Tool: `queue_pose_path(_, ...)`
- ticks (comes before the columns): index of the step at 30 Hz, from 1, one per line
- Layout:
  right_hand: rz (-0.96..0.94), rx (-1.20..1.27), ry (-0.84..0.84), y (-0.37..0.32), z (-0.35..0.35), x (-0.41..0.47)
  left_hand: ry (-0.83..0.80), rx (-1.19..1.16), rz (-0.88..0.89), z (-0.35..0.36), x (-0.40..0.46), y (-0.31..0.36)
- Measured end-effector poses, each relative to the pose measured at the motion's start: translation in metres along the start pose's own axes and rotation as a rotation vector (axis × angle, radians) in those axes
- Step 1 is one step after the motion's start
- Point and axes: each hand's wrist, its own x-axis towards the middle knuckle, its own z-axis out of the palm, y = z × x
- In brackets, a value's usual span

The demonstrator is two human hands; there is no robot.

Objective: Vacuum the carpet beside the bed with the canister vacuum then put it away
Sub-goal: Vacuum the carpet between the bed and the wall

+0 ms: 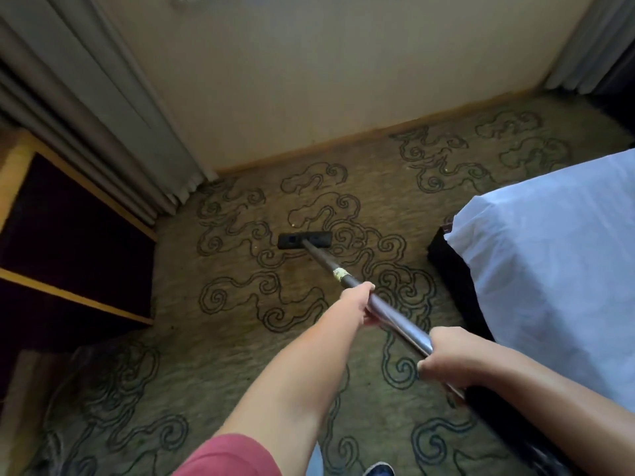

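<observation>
A metal vacuum wand (395,314) runs from the lower right up to a black floor head (305,240) lying flat on the olive carpet (240,304) with dark swirl patterns. My left hand (357,300) grips the wand further down towards the head. My right hand (450,355) grips it higher up, where the black hose (498,403) joins. The bed (549,262) with a white sheet stands at the right. The canister itself is out of view.
A cream wall (309,80) with a wooden skirting closes the far side. Grey curtains (103,115) hang at the left, with a dark wood-trimmed cabinet (68,242) below them. My shoe (378,470) shows at the bottom edge.
</observation>
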Motion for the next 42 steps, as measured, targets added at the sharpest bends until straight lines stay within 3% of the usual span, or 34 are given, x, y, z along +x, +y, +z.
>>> queue_pose_path(9, -0.041, 0.064, -0.083, -0.109, -0.025, 0.071, 0.207, -0.003, -0.056, -0.082, 0.072, 0.053)
queue_pose_path(19, -0.053, 0.054, -0.174, -0.248, -0.044, 0.167, 0.231, 0.017, -0.123, -0.196, 0.174, 0.128)
queue_pose_path(29, -0.002, 0.139, -0.211, -0.267, -0.070, 0.197, 0.265, -0.012, -0.050, -0.204, 0.197, 0.150)
queue_pose_path(42, -0.051, 0.190, -0.191, -0.368, -0.093, 0.262, 0.341, 0.012, 0.026, -0.284, 0.266, 0.232)
